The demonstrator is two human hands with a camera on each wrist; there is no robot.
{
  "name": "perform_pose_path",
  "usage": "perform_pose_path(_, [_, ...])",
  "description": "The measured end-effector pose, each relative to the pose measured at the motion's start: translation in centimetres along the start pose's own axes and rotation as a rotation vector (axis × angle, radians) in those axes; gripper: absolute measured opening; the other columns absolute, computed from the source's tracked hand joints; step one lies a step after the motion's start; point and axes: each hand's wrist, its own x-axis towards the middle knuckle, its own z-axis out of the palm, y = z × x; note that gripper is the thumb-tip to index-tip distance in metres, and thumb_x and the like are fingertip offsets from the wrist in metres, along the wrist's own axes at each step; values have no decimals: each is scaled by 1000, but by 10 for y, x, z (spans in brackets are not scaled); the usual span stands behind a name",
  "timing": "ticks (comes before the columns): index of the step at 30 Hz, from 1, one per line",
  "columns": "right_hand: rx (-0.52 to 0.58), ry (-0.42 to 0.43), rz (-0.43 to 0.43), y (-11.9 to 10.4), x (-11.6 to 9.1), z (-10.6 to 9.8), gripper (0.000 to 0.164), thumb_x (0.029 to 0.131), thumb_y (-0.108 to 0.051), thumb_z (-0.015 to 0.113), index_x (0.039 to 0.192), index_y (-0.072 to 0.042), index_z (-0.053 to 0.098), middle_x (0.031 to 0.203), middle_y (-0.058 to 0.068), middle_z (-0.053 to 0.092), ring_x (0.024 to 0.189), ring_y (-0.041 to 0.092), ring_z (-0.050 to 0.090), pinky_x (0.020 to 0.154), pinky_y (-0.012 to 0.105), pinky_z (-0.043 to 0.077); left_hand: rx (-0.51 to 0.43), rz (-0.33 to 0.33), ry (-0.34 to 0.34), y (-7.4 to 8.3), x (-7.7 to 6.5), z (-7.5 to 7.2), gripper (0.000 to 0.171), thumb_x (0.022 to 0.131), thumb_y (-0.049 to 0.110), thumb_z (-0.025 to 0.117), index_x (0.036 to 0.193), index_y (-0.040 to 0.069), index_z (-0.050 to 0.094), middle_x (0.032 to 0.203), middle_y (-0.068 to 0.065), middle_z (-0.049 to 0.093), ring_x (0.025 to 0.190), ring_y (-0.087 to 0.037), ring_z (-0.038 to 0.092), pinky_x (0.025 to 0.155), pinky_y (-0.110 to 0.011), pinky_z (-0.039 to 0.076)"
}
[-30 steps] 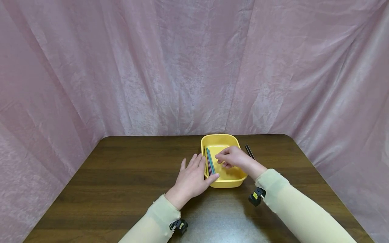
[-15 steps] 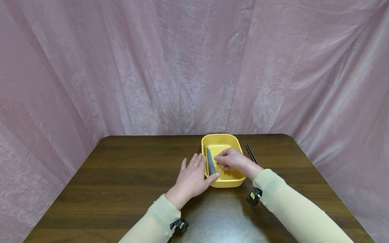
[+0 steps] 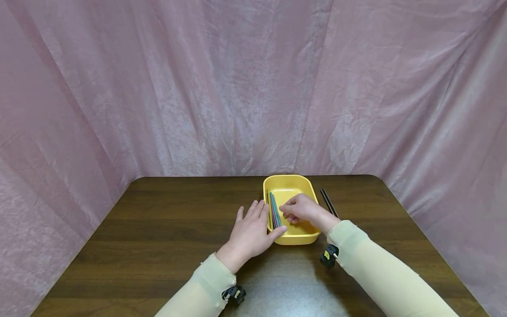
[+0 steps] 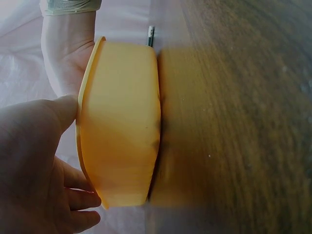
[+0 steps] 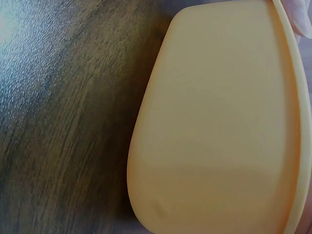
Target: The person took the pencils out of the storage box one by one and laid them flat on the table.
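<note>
A yellow rectangular plastic basin [image 3: 295, 240] stands on the table. Along its left inner wall lie several thin pencil-like sticks [image 3: 276, 211], teal, pink and dark. My left hand [image 3: 251, 231] rests on the basin's left rim, fingers straight and thumb over the near-left corner. The left wrist view shows that thumb and the fingertips against the rim. Over the basin's inside, my right hand [image 3: 304, 209] has loosely bent fingers, just right of the sticks, with nothing visible between them. Only the basin's outer wall [image 5: 214, 117] and rim fill most of the right wrist view.
Dark slim sticks [image 3: 329, 202] lie on the table right of the basin, partly behind my right forearm. One whitish stick end [image 4: 151, 34] shows beyond the basin in the left wrist view. A pink curtain [image 3: 237, 88] hangs behind the brown wooden table [image 3: 178, 220].
My right hand has shifted slightly inside the basin, and its forearm has moved a little left, uncovering more of the dark sticks. The basin has slid very slightly right. My left hand stays on the rim.
</note>
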Motion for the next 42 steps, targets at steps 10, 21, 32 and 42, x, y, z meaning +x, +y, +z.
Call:
perform_pose_path(10, [6,-18,50,3,2,3,28,109,-17,72,109,11,77,88,13,76,69,14,67,70,29,63,-7,-2,-9,1,-1,0,96,107,75,51,169,3,42,173,-17,42,164,-37,33,127,-71,22])
perform_pose_path(21, [18,-50,46,5,4,6,27,110,-16,70,108,9,78,88,12,73,70,14,65,68,28,61,-1,2,-7,1,-1,1,95,107,75,50,169,3,42,173,-18,42,164,-37,32,127,-70,22])
perform_pose_path(32, [9,-61,30,-2,1,11,25,109,-15,71,102,9,77,83,10,71,64,12,62,64,25,58,2,6,1,1,-2,0,93,108,74,50,170,4,41,173,-17,42,164,-37,33,127,-71,22])
perform_pose_path(42, [-51,-41,37,-1,8,16,26,106,-20,76,99,5,81,84,11,74,65,11,64,64,25,59,-1,1,-10,1,-2,-1,94,108,74,49,170,4,40,174,-17,40,164,-36,31,127,-71,21])
